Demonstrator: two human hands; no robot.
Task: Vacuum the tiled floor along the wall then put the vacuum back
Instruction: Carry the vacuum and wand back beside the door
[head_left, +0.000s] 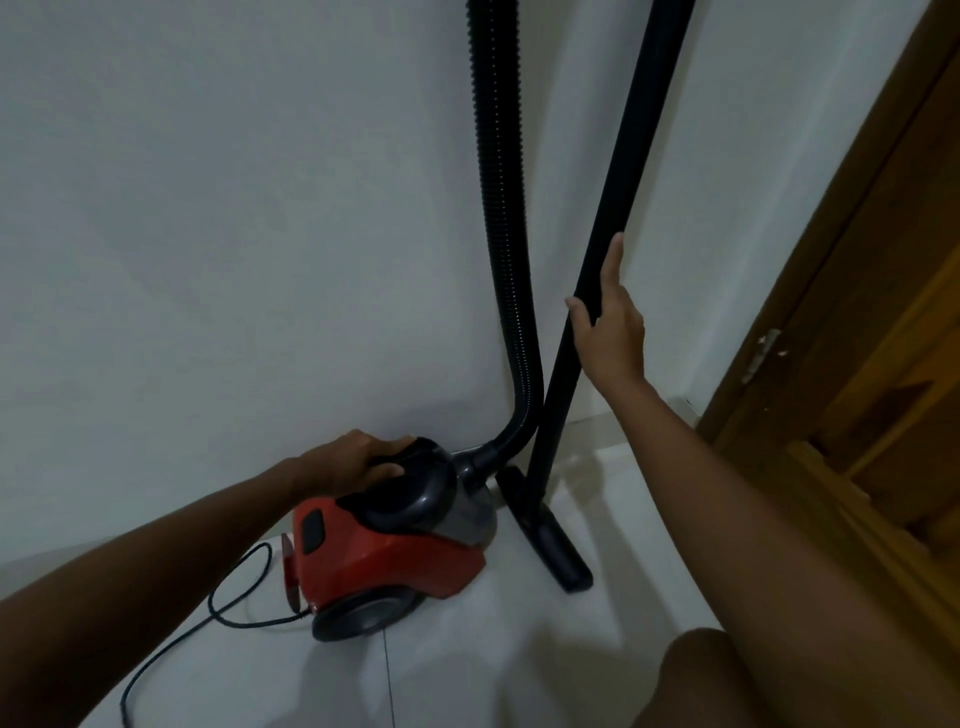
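A red vacuum sits on the tiled floor against the wall. The left hand curls over the handle on top of it. The right hand rests on the wand with fingers fairly straight, thumb round the far side. The wand stands nearly upright, leaning toward the wall, its nozzle on the floor just right of the vacuum. The hose rises beside it. A cord trails left.
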